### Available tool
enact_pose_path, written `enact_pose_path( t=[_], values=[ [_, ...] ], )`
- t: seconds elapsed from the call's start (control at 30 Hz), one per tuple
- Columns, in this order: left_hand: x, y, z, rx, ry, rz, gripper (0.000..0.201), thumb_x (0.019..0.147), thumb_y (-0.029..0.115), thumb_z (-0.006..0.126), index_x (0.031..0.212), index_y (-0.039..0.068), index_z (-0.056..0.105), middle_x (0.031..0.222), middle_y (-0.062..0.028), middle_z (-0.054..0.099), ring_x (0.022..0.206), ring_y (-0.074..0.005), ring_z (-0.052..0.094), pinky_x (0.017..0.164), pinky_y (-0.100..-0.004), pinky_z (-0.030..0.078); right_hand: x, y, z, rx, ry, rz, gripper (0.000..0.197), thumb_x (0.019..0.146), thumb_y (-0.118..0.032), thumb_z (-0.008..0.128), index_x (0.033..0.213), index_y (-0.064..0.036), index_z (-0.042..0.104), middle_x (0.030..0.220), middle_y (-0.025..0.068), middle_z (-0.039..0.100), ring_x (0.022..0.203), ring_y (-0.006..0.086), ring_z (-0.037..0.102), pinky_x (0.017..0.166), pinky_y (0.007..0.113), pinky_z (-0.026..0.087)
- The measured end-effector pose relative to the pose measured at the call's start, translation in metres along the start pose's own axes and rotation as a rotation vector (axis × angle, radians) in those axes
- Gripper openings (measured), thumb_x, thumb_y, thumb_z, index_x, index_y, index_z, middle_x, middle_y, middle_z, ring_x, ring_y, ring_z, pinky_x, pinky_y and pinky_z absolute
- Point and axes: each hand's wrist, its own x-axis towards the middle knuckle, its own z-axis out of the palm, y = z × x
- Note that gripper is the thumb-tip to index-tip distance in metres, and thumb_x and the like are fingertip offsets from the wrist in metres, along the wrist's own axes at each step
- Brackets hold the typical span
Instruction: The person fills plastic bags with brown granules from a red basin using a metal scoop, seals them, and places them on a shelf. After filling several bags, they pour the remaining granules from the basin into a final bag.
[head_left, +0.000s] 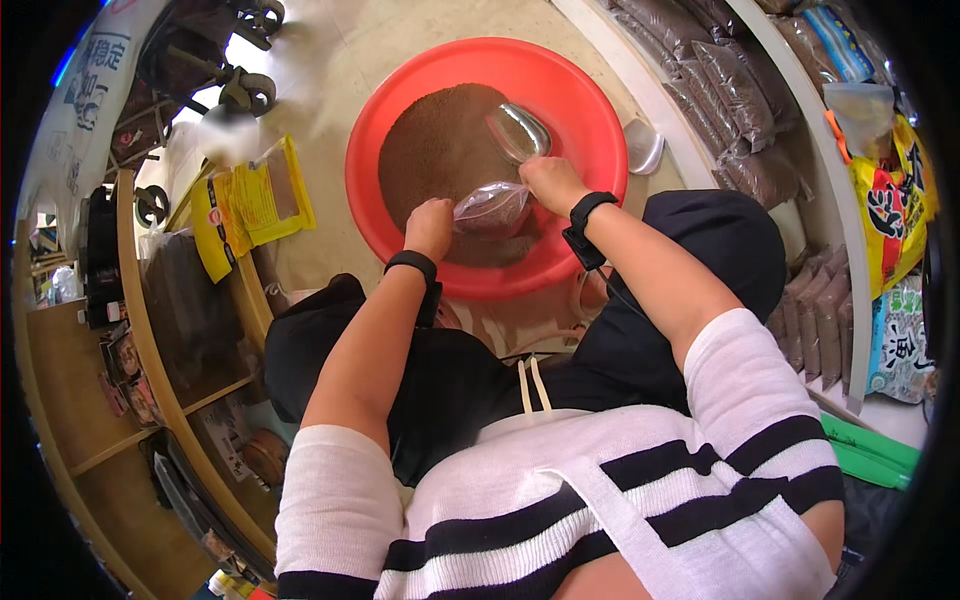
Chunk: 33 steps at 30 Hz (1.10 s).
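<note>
Left hand (430,228) gripped clear bag (492,208) mouth; right hand (552,184) grasped metal scoop (518,132), its long axis tilted bagward; brown powder (435,150) beyond, in red basin (590,110).

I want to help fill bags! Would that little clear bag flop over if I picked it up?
Probably floppy: the clear bag is thin plastic, crumpled where the left hand pinches it. Brown powder inside likely makes it sag. The right hand grips the metal scoop.
</note>
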Motion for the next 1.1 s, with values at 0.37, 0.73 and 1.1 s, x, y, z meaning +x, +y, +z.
enact_pose_path(
  t=[0.37, 0.73, 1.1],
  values=[
    [0.002, 0.008, 0.003, -0.021, 0.019, 0.063, 0.009, 0.073, 0.002, 0.051, 0.08, 0.005, 0.055, 0.084, -0.0147, 0.058, 0.082, -0.0326, 0.058, 0.072, -0.0404, 0.048, 0.005, -0.012, 0.005, 0.001, 0.083, -0.082, 0.006, 0.074, -0.008, 0.052, 0.073, -0.0052, 0.057, 0.076, 0.0108, 0.056, 0.078, 0.0286, 0.058, 0.067, 0.037, 0.048],
    [0.003, 0.016, -0.003, 0.058, -0.028, 0.004, 0.01, 0.075, 0.004, 0.051, 0.076, 0.004, 0.061, 0.079, -0.0163, 0.06, 0.076, -0.0317, 0.061, 0.069, -0.0396, 0.05, 0.013, -0.05, 0.028, 0.227, -0.073, -0.205, 0.017, 0.078, -0.01, 0.048, 0.089, -0.0049, 0.06, 0.085, 0.0161, 0.06, 0.079, 0.0338, 0.059, 0.073, 0.042, 0.047],
    [0.0, 0.022, -0.006, -0.099, 0.033, 0.076, 0.007, 0.072, 0.006, 0.056, 0.076, 0.002, 0.061, 0.08, -0.0179, 0.061, 0.076, -0.0335, 0.061, 0.068, -0.0399, 0.05, 0.021, -0.054, 0.069, -0.195, -0.231, -0.37, 0.027, 0.08, -0.021, 0.047, 0.099, -0.0058, 0.061, 0.104, 0.0091, 0.058, 0.097, 0.0288, 0.051, 0.08, 0.037, 0.045]
  ],
)
